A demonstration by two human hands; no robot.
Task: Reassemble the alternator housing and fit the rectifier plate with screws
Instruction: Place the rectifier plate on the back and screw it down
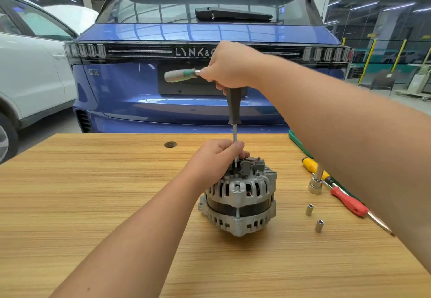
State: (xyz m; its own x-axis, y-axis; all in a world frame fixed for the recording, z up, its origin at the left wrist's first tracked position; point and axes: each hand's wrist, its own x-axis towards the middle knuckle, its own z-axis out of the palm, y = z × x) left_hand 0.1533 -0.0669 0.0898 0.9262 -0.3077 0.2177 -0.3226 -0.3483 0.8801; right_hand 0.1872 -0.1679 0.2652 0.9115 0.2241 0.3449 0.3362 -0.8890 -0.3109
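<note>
Both of my hands hold one tool. My right hand (229, 67), in the upper middle of the frame, is curled tight round the top of the T-handle driver (234, 104), with one end of its cross bar sticking out to the left. My left hand (217, 158) sits lower, in the middle of the frame. Its fingers pinch the thin metal shaft just above the tip to keep it steady.

The tip goes down into the top of the alternator (240, 200), where the dark rectifier plate (253, 166) sits. I cannot see the screw itself, because my fingers hide it.

To do this well, I think I should keep the driver standing straight up, push down a little, and turn slowly. If it leans, the tip may slip off the screw. My left hand should also stop the alternator from rocking.

The alternator stands in the middle of the wooden table (93, 204), well away from every edge. To the right lie two small sockets (309, 209), a ratchet with a socket (315, 184), a yellow screwdriver (312, 165) and a red screwdriver (349, 202). They are near my right arm, so I should not swing my elbow low. To the left I have lots of bare table. A blue car (198, 76) is parked behind the table.
</note>
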